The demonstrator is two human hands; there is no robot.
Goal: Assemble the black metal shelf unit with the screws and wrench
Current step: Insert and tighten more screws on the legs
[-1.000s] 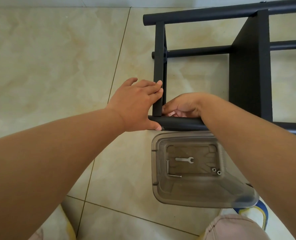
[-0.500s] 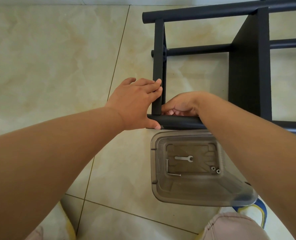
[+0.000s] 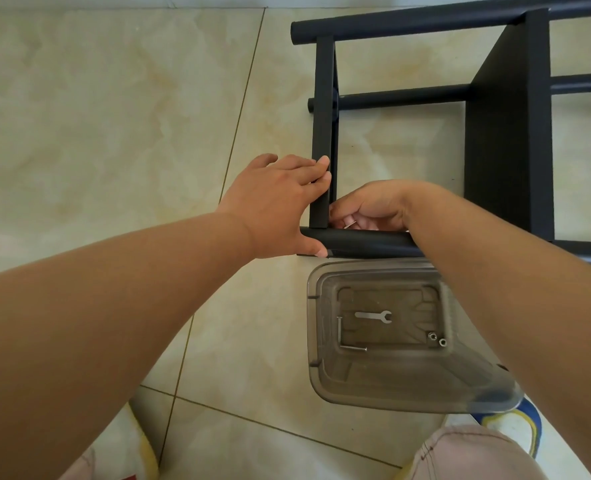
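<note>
The black metal shelf unit [image 3: 505, 140] lies on its side on the tiled floor. My left hand [image 3: 280, 206] grips its near corner, fingers on the upright bar [image 3: 322, 109] and thumb under the near round tube [image 3: 373, 244]. My right hand [image 3: 370, 206] is curled just inside that corner, pinching a small silver screw [image 3: 350, 224] against the joint. A flat silver wrench [image 3: 373, 316] lies in a clear grey plastic box [image 3: 325, 341], with two long screws [image 3: 346, 337] and two nuts [image 3: 437, 339].
The plastic box sits right in front of the near tube, under my right forearm. My knee [image 3: 470, 455] and a shoe [image 3: 515, 420] are at the bottom right, another shoe [image 3: 138, 448] at the bottom left. Beige tiles [image 3: 114, 116] spread to the left.
Both hands stay at the same corner; my right hand's fingers have shifted slightly at the joint, and the view has drifted a little.
</note>
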